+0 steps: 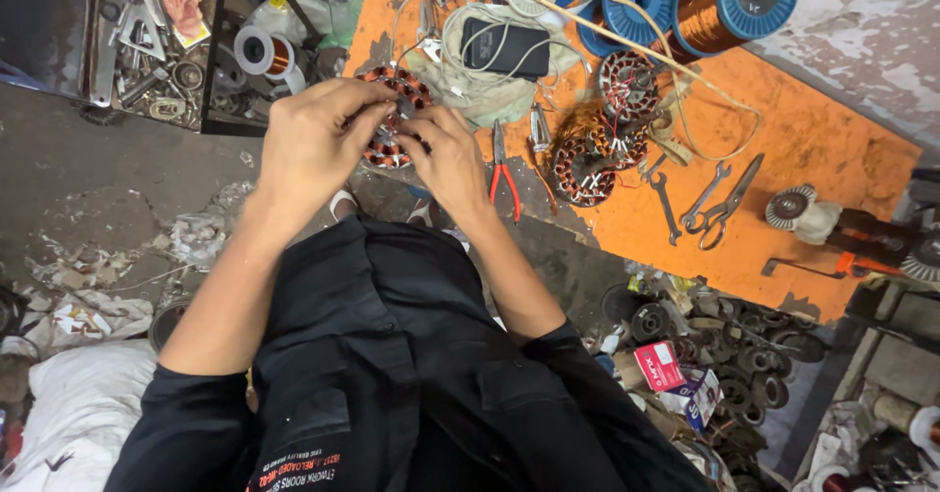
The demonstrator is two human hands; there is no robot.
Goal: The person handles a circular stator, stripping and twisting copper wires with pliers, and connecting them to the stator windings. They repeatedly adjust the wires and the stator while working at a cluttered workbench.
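Both of my hands hold a round fan stator point(397, 95) wound with copper coils, just in front of the orange workbench point(813, 140). My left hand point(313, 144) grips its left side with the fingers curled over the rim. My right hand point(446, 154) pinches the stator's right side near the middle. The lower half of the stator is hidden behind my fingers.
On the bench lie red-handled pliers point(504, 179), two more wound stators point(597, 154), a wrench point(664, 198), scissors point(729, 198), blue spools of copper wire point(729, 2) and a phone on cloth point(504, 46). A tray of metal parts point(147, 42) sits far left; motor parts litter the floor at right.
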